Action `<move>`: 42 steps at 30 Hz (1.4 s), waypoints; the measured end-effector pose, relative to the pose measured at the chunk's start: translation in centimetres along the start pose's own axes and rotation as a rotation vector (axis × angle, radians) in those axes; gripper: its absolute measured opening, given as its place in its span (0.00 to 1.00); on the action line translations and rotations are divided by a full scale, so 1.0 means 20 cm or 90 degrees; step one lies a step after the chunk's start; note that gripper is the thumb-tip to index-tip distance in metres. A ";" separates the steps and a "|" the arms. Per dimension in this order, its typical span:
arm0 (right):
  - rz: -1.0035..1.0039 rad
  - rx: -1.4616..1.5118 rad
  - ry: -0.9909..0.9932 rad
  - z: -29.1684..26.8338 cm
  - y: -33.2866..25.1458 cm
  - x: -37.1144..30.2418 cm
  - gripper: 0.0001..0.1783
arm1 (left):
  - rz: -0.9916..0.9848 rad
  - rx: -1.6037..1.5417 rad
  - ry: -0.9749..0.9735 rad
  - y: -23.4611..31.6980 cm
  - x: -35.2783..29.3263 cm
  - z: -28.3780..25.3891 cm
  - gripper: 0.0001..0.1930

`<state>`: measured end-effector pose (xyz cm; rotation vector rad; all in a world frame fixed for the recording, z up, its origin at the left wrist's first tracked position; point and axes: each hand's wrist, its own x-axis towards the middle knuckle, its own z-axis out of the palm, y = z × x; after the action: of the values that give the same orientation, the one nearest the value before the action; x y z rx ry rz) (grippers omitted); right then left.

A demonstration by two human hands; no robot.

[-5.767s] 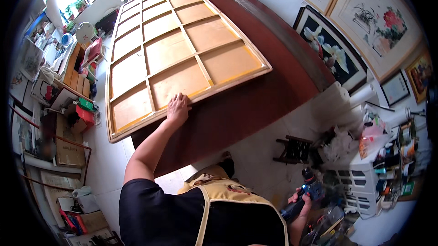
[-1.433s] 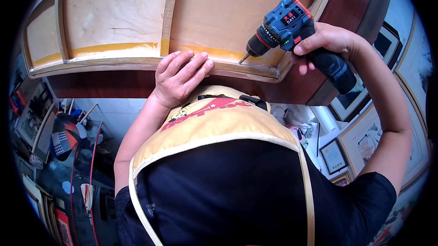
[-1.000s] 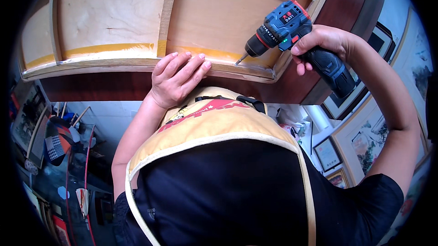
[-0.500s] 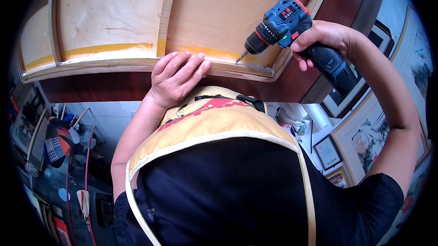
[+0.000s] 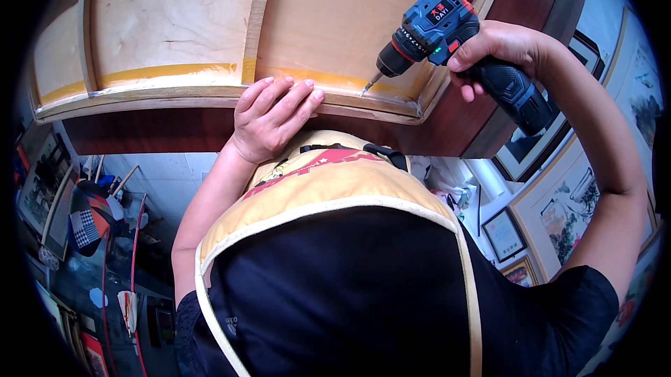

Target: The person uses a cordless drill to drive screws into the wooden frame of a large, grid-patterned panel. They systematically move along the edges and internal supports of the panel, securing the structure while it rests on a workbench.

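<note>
A large wooden frame [image 5: 175, 101] with plywood panels and cross bars lies on a dark red-brown table [image 5: 447, 136]. My left hand [image 5: 269, 115] presses flat on the frame's near rail, fingers spread. My right hand [image 5: 500, 48] grips the handle of a blue and black cordless drill [image 5: 437, 31]. The drill's bit tip touches the near rail just right of my left fingers, by the frame's near right corner. A strip of yellow tape [image 5: 168, 73] runs along the inside of the rail.
Framed pictures [image 5: 559, 202] lean on the floor and wall at the right. At the lower left are chairs, a checked cushion [image 5: 84, 220] and clutter on a tiled floor. My yellow apron and dark shirt fill the lower middle.
Since the oldest frame my right hand has brought the drill up from the floor side to the frame's near rail. Over the last second the drill has barely shifted; my left hand stays on the rail.
</note>
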<state>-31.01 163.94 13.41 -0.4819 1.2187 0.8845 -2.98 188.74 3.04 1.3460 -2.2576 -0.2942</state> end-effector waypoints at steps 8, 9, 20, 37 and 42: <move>-0.096 -0.031 0.013 0.00 0.06 0.00 0.18 | 0.018 -0.005 -0.003 0.00 0.02 -0.01 0.12; -0.098 -0.035 0.005 -0.01 0.07 0.00 0.18 | 0.021 -0.004 0.000 0.01 0.03 -0.01 0.11; -0.393 -0.041 0.206 0.00 0.38 -0.28 0.31 | 0.039 0.013 -0.002 0.01 0.03 0.00 0.15; -0.714 0.560 0.152 0.35 1.25 -0.07 0.26 | 0.065 0.031 0.039 0.10 0.03 0.00 0.17; -0.755 0.631 0.126 0.38 1.40 0.04 0.24 | 0.060 0.037 0.023 0.11 0.02 0.00 0.16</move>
<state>-48.71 186.23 18.71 -0.3666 1.1199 -0.7785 -4.71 189.43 4.14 1.2593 -2.3065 -0.1728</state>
